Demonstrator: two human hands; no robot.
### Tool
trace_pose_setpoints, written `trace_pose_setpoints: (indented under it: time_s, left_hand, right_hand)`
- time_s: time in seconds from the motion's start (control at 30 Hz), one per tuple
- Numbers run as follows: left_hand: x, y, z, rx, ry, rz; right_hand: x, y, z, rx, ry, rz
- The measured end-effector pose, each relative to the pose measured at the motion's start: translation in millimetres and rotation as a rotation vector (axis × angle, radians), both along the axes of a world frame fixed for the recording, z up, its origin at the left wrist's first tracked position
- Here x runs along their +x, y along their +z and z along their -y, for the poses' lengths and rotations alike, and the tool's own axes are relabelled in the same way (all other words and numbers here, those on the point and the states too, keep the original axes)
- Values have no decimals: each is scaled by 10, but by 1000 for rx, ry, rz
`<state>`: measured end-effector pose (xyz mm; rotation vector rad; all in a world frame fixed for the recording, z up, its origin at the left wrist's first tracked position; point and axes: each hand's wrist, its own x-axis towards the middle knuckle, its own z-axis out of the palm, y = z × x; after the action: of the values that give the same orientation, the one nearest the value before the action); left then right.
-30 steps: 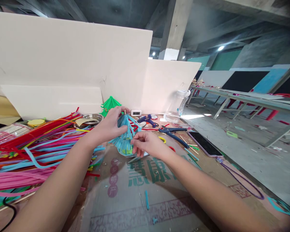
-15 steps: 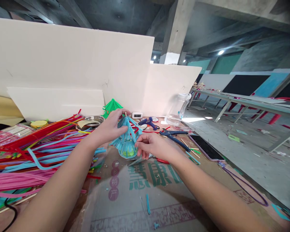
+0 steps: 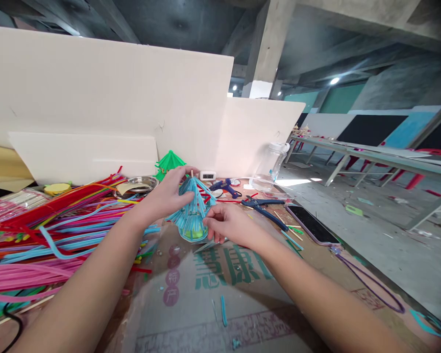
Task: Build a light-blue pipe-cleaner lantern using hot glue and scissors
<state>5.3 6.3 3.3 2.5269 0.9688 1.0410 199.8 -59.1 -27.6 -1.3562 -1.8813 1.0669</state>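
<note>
A small blue cone made of pipe cleaners [image 3: 191, 211], shaped like an umbrella with a wooden stick at its tip, stands over the cardboard-covered table [image 3: 242, 294]. My left hand [image 3: 167, 196] wraps round its upper left side near the tip. My right hand [image 3: 226, 224] pinches its lower right edge with closed fingers. A finished green cone [image 3: 169, 162] stands behind, against the white board.
A big heap of coloured pipe cleaners [image 3: 40, 230] fills the left side. A metal dish [image 3: 137, 185], a glue gun [image 3: 224, 186], blue pliers [image 3: 262, 206], a phone [image 3: 310, 224] and a clear jar [image 3: 270, 166] lie beyond and to the right. White boards [image 3: 113, 98] wall the back.
The view has shifted slightly. My right hand's pinch has slid a little along the cone's lower rim; my left hand keeps its grip near the tip.
</note>
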Motion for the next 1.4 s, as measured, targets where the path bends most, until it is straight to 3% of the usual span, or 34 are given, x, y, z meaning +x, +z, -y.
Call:
trace_pose_setpoints:
  time_s: [0.23, 0.47, 0.77, 0.97, 1.13, 1.4]
  left_hand:
    - [-15, 25, 5, -9, -1, 1]
    - [-87, 47, -34, -113, -73, 92]
    - [-21, 101, 20, -63, 56, 154]
    - [-46, 103, 10, -60, 153, 253]
    - [-48, 124, 24, -44, 268, 281]
    - [-59, 153, 44, -46, 251, 271]
  right_hand:
    - [14, -184, -84, 210, -65, 18]
    - [12, -89, -58, 23, -28, -13]
    - [86, -69, -149, 77, -87, -36]
    - [183, -38, -171, 69, -7, -24]
    - [247, 52, -182, 109, -24, -101]
    - [257, 52, -217, 124, -67, -126]
